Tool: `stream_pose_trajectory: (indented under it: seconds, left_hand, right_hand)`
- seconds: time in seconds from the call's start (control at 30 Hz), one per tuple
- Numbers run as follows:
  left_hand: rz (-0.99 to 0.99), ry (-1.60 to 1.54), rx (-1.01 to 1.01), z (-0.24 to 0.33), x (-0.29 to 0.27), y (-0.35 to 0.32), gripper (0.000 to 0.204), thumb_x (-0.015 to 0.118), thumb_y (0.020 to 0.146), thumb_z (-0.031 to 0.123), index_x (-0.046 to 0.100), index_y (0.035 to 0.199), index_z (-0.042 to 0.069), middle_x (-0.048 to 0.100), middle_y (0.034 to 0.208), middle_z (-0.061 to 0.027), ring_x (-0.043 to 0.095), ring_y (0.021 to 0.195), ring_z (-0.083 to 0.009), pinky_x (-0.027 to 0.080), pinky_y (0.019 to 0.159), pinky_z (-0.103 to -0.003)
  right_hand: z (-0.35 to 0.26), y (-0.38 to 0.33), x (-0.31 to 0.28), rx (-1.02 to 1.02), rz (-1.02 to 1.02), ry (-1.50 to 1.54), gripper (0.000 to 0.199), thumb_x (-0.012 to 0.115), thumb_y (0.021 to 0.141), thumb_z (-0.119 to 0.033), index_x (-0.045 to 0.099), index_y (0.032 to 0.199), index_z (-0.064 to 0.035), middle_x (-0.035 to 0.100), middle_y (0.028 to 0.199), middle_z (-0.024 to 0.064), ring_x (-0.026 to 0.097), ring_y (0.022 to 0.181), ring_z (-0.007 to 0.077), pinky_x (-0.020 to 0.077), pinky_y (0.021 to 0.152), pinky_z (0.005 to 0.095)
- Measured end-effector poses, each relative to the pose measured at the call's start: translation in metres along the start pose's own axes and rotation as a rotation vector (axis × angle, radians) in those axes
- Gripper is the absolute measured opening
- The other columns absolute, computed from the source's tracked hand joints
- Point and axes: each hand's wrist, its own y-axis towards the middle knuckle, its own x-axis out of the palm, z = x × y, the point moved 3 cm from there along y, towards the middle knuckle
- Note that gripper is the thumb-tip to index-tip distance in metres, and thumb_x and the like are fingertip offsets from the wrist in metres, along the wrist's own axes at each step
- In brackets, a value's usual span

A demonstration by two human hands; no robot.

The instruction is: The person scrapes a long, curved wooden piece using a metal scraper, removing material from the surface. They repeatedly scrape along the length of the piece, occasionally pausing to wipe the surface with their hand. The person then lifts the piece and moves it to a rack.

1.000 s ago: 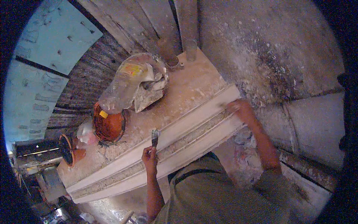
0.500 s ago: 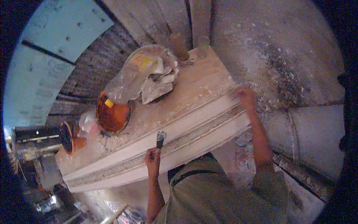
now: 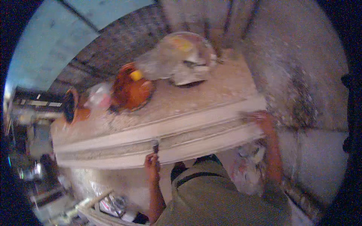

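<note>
Left hand: the left hand (image 3: pixel 152 162) sits at about 6 o'clock in the view, fingers curled tight around the handle of a small brush (image 3: pixel 155 145).
Brush: it stands up from the fist toward 12 o'clock, its tip touching the grooved face of the moulding (image 3: pixel 196 132).
Right hand: the right hand (image 3: pixel 263 119), at 3 o'clock from the brush, lies on the moulding's right end; the blur hides whether its fingers are spread or curled.
Moulding: a long pale strip lying along the near edge of the workbench (image 3: pixel 211 94), running from 8 o'clock to 3 o'clock.
Bowl: an orange bowl (image 3: pixel 132 90) rests on the bench at 11 o'clock from the brush.
Bag: a crumpled clear plastic bag (image 3: pixel 181 56) lies just beside the bowl, toward 1 o'clock.
</note>
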Motion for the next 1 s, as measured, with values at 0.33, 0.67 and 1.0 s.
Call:
stream_pose_trajectory:
  seconds: [0.33, 0.67, 1.0]
  left_hand:
    - [0.181, -0.121, 0.104, -0.057, -0.105, -0.062, 0.022, 0.073, 0.093, 0.026, 0.068, 0.105, 0.009, 0.063, 0.076, 0.0018, 0.055, 0.068, -0.0067, 0.044, 0.057, -0.025]
    - [0.328, -0.232, 0.251, -0.143, -0.326, -0.055, 0.025, 0.074, 0.092, 0.025, 0.068, 0.108, 0.007, 0.067, 0.086, -0.0005, 0.060, 0.078, -0.0096, 0.050, 0.070, -0.027]
    - [0.706, -0.372, 0.124, -0.182, -0.560, -0.093, 0.025, 0.076, 0.091, 0.024, 0.069, 0.107, 0.007, 0.068, 0.089, -0.0011, 0.060, 0.080, -0.0102, 0.050, 0.072, -0.027]
  right_hand:
    - [-0.003, 0.003, 0.008, -0.023, 0.677, -0.256, 0.024, 0.074, 0.088, -0.020, 0.068, 0.106, -0.0045, 0.067, 0.092, 0.0085, 0.066, 0.083, 0.0199, 0.0520, 0.076, 0.0330]
    - [-0.322, -0.027, 0.332, -0.052, 0.151, 0.171, 0.021, 0.073, 0.092, -0.020, 0.066, 0.102, -0.0021, 0.067, 0.082, 0.0083, 0.064, 0.066, 0.0115, 0.0509, 0.052, 0.0281]
    - [-0.597, -0.101, 0.616, -0.422, -0.343, 0.392, 0.016, 0.071, 0.091, -0.016, 0.069, 0.102, -0.0036, 0.069, 0.083, 0.0034, 0.067, 0.071, 0.0118, 0.0512, 0.053, 0.0255]
